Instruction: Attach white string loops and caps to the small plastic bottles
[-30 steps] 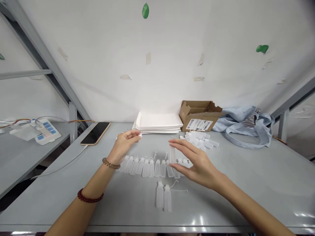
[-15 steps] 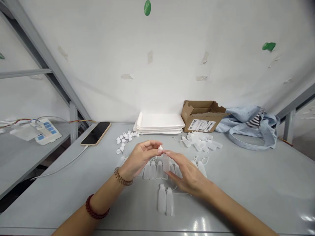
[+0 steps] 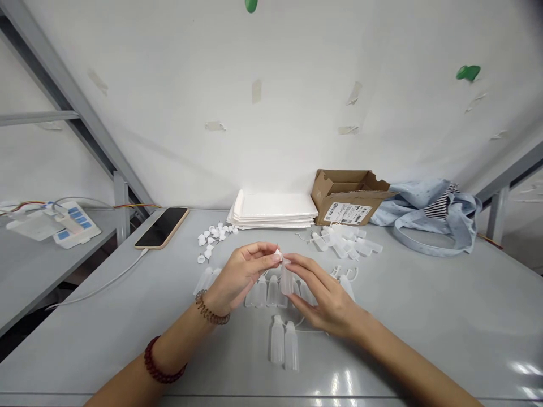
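Note:
Between the thumb and fingers of my left hand is a small white needle-tip cap, its thin needle pointing up. My right hand grips a translucent squeeze bottle, upright, with its neck close beside the cap. Whether the cap touches the neck is hard to tell. Behind and under my hands is a row of similar bottles, partly hidden, some with thin white straps. Two more bottles are nearer to me. Several loose white caps lie beyond my left hand.
A pile of bottles lies at back right, before an open cardboard box. White padded envelopes are stacked by the wall. A phone with a cable is at left, a light blue cloth bag at right.
My left hand's cap has tilted and its needle now shows. My right fingers have moved slightly on the bottle, closer round its neck. The camera view has shifted slightly.

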The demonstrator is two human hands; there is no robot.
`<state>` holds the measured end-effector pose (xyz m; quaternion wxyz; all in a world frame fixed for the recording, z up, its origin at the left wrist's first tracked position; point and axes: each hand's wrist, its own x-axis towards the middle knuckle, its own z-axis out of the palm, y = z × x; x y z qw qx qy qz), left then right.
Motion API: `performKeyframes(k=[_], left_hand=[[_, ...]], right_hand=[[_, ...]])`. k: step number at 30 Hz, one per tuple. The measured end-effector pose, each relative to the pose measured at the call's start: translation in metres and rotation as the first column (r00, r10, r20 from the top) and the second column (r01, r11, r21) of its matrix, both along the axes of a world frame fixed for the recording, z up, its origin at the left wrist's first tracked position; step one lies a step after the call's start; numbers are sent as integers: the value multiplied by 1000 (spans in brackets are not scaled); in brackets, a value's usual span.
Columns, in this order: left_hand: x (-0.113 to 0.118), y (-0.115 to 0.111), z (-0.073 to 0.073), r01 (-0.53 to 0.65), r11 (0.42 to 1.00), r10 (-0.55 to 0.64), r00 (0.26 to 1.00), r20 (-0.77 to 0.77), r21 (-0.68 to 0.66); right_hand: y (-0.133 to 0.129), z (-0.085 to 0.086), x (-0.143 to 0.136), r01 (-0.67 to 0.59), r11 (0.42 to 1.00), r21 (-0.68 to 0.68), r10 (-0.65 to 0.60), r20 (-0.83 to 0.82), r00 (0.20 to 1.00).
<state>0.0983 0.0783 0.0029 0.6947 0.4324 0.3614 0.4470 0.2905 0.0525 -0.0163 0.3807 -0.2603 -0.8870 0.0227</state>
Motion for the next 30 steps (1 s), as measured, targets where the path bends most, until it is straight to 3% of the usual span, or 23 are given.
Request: performKeyframes(k=[5,16,30], left_hand=[[0,2,-4,5,997,2,997,82,-79],[5,-2,-3,-54,995,64,990,128,-80],[9,-8,-1,-38,992,59,982,181,-122]], right_hand=[[1,-1,0,-1,999,37,1,-4,1000],[3,-6,2,15,999,51,-14,-27,1000],[1,-1,0,5,1000,27,-4,-28,1000]])
